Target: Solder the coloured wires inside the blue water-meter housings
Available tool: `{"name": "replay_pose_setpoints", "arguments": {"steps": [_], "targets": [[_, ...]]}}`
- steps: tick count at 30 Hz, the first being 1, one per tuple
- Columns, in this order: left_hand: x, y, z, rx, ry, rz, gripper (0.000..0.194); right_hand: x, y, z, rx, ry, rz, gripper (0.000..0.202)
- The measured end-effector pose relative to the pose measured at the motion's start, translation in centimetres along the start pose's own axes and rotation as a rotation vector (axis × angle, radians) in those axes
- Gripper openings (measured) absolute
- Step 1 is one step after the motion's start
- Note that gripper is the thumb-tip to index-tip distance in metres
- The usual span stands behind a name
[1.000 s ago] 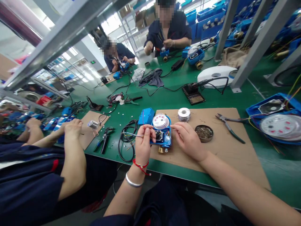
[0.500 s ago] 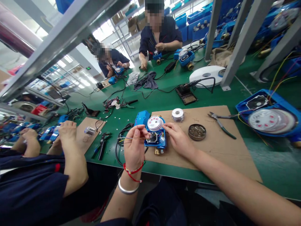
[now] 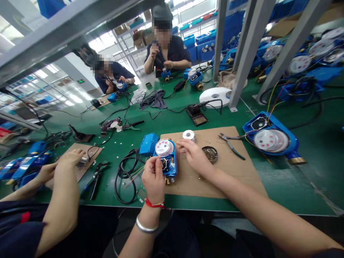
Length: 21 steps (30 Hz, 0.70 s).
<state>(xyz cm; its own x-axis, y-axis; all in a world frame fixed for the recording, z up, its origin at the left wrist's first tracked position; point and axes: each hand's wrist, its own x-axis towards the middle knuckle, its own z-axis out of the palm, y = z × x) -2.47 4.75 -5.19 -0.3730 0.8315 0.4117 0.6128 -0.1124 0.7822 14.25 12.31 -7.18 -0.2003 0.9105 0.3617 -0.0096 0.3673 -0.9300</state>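
A blue water meter (image 3: 174,163) with a round white dial (image 3: 164,147) sits on a cardboard sheet, its wiring compartment uncovered. My left hand (image 3: 154,179) is closed in a pinch at the near left of that compartment, with thin coloured wires (image 3: 133,175) between its fingers. Just right of the meter hovers my right hand (image 3: 194,153), fingers bent and drawn together; what they hold, if anything, is hidden. Behind that hand stands a solder wire spool (image 3: 189,135), and a round tin (image 3: 210,154) is partly covered by it. A blue cover (image 3: 148,143) adjoins the meter's left side.
Cutting pliers (image 3: 231,145) lie on the cardboard (image 3: 242,175), with a larger meter (image 3: 271,138) to their right. A soldering iron stand (image 3: 197,115) is behind. Black cable (image 3: 120,179) coils at left, beside a black-handled tool (image 3: 96,181). A co-worker's arms (image 3: 63,186) occupy the left side.
My right hand has come away from the dial's edge, its fingers now bent. My left hand has come lower, over the near part of the meter. The camera view has shifted right.
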Motion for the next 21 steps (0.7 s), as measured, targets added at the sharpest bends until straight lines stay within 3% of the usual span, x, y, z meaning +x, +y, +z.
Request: {"name": "replay_pose_setpoints", "arguments": {"steps": [2, 5, 8, 11, 16, 21], "targets": [[0.0, 0.0, 0.0, 0.007, 0.000, 0.003, 0.023, 2.6, 0.2, -1.8, 0.071, 0.209, 0.165, 0.038], [-0.1, -0.2, 0.0, -0.023, 0.008, -0.004, 0.023, 7.5, 1.7, -4.8, 0.083, 0.404, 0.267, 0.039], [-0.1, -0.4, 0.0, -0.061, -0.010, -0.015, 0.022, 11.8, 4.0, -6.9, 0.097, 0.485, 0.347, 0.052], [0.0, -0.5, 0.0, -0.098, -0.027, -0.030, 0.023, 14.7, 6.0, -7.5, 0.090, 0.489, 0.395, 0.052], [0.2, -0.2, -0.3, -0.151, -0.058, -0.057, 0.021, 16.7, 7.3, -8.0, 0.040, 0.508, 0.321, 0.032], [0.1, -0.1, -0.5, -0.154, -0.066, -0.074, 0.021, 15.0, 5.9, -9.3, -0.028, 0.498, 0.138, 0.026]]}}
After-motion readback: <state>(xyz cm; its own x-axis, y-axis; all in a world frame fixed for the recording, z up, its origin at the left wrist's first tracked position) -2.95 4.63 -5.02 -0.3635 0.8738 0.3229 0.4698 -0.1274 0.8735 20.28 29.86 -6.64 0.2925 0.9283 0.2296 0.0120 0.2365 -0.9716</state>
